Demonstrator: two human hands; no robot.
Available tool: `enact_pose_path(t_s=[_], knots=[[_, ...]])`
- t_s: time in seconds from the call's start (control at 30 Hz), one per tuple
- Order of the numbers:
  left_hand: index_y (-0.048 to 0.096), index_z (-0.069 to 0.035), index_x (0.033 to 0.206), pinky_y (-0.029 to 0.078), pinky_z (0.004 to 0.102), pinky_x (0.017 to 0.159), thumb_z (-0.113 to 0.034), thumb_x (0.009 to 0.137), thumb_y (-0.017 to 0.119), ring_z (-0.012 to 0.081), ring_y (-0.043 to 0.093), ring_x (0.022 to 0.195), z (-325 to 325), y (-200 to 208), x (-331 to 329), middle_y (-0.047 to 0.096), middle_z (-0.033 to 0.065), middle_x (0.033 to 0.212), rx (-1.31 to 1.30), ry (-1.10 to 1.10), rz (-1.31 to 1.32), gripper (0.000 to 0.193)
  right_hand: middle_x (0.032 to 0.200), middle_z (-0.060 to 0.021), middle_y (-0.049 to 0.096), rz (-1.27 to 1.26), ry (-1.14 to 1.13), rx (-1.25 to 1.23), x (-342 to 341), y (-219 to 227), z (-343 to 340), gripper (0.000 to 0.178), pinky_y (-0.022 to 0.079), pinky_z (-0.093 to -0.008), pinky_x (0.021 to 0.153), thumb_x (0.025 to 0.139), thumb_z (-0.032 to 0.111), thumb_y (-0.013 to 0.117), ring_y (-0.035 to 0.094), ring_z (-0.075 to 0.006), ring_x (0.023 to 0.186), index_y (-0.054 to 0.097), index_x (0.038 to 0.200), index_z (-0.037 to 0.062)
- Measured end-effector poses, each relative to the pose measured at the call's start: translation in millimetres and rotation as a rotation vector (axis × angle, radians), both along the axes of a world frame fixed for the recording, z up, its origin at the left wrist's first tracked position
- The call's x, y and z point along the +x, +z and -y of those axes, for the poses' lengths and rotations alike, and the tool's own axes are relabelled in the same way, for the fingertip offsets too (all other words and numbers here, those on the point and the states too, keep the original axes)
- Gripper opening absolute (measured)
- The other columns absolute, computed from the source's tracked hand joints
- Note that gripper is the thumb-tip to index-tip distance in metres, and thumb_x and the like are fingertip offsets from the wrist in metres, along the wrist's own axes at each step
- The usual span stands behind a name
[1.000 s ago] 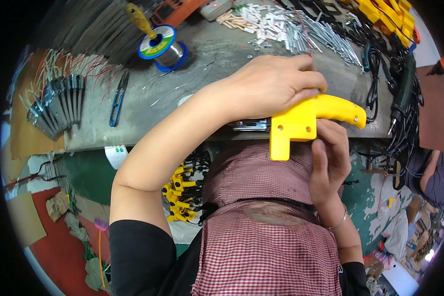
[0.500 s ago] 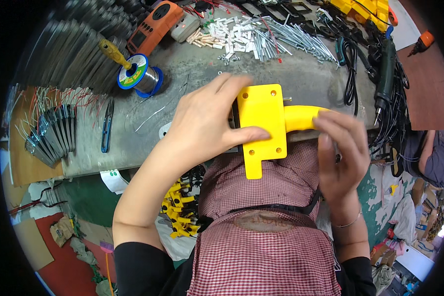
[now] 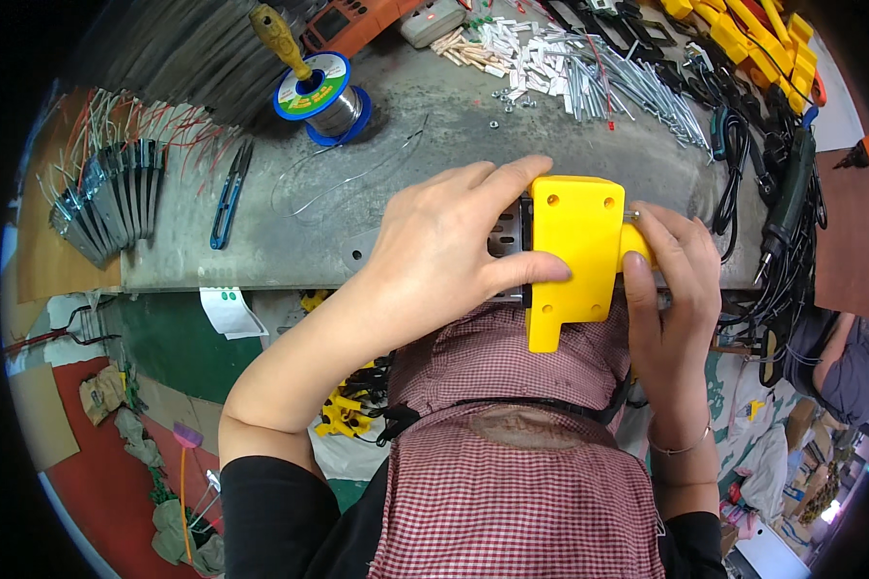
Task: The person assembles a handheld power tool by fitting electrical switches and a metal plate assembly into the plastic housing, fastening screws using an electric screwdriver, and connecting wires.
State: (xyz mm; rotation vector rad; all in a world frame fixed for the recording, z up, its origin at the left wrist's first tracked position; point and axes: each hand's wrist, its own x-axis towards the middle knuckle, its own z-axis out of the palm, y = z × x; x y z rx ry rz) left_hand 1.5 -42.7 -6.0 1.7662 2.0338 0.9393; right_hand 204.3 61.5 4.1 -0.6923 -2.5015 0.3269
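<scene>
A yellow plastic tool housing (image 3: 581, 251) with a rectangular body and corner screw holes is held over the table's front edge. My left hand (image 3: 459, 236) grips it from the left, thumb on its front face and fingers behind. A slotted dark metal part (image 3: 508, 236) shows between that hand and the housing. On the right side, a short yellow handle (image 3: 635, 247) sticks out, and my right hand (image 3: 678, 280) pinches round it. The index fingertip touches a small metal bolt end (image 3: 633, 215) just above the handle.
A solder spool (image 3: 338, 106) with a yellow-handled screwdriver (image 3: 278, 39) in it stands at the back left. A blue cutter knife (image 3: 230, 198) lies left. Long bolts (image 3: 647, 92) are heaped at the back. A dark green electric screwdriver (image 3: 790, 198) lies right, beside black cables.
My right hand has closed in on the handle and the bolt end. The housing has shifted right in the view and turned slightly, with my left hand still on it. The whole view has shifted.
</scene>
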Motion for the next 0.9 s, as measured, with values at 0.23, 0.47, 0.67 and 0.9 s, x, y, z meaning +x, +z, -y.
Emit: enact_pose_path(t_s=[0.23,0.47,0.67,0.9], knots=[[0.061,-0.006,0.125,0.049,0.0361,0.09,-0.03,0.079,0.076,0.0302,0.065,0.103,-10,9,-8,0.066,0.0164,0.114,-0.047,0.049,0.116,0.054,0.108,-0.0142,0.063,-0.049,-0.043,0.113,-23,-6,-9,0.033,0.042,-0.0477,0.095,0.083,0.012,0.064,0.059,-0.0331,0.099,0.062,0.113,-0.0011],[0.059,-0.006,0.124,0.047,0.0346,0.091,-0.028,0.08,0.074,0.026,0.064,0.105,-16,4,-10,0.067,0.0144,0.113,-0.082,0.06,0.224,0.052,0.104,-0.0136,0.064,-0.081,-0.018,0.126,-28,-16,-19,0.032,0.045,-0.0435,0.085,0.079,0.014,0.069,0.06,-0.0322,0.096,0.066,0.105,-0.0035],[0.061,-0.008,0.122,0.05,0.039,0.084,-0.031,0.076,0.076,0.0307,0.067,0.098,-17,4,-17,0.068,0.0159,0.105,-0.14,0.021,0.285,0.053,0.101,-0.0117,0.067,-0.086,0.052,0.155,-1,2,-62,0.02,0.049,-0.039,0.085,0.08,0.01,0.067,0.062,-0.0297,0.096,0.07,0.098,0.0027],[0.057,-0.007,0.125,0.049,0.0395,0.089,-0.034,0.072,0.081,0.035,0.063,0.106,-20,14,-3,0.064,0.0182,0.116,-0.185,0.05,0.18,0.064,0.118,-0.0175,0.064,0.232,-0.803,0.135,130,1,-192,0.066,0.047,-0.0407,0.093,0.082,0.043,0.069,0.063,-0.0321,0.107,0.051,0.137,0.0118]])
